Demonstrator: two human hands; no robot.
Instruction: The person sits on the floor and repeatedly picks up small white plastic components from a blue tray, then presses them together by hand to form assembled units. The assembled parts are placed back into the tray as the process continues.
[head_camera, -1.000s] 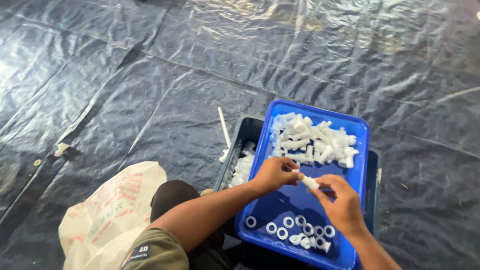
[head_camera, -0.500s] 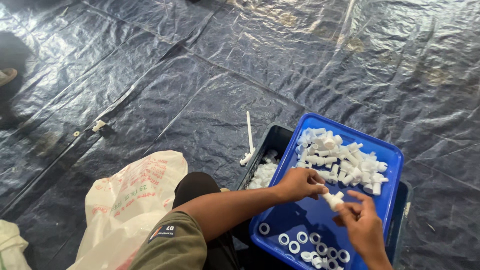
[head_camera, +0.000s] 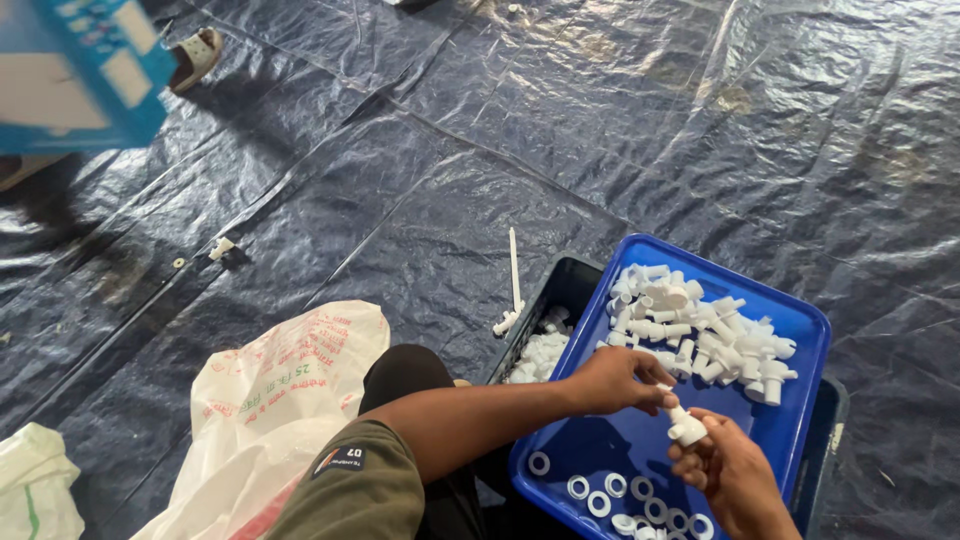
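Over the blue tray (head_camera: 800, 320), the right hand (head_camera: 730, 475) pinches a white plastic fitting (head_camera: 686, 428) while the left hand (head_camera: 615, 380) pinches its upper end, apparently mid-assembly; next likely needs a white ring (head_camera: 578, 487).

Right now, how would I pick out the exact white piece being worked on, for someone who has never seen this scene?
Find the blue tray sitting on a dark crate. A heap of white fittings fills its far end and white rings lie at its near end. The white piece is the only one lifted off the tray, between those groups, pinched by the left hand and right hand.
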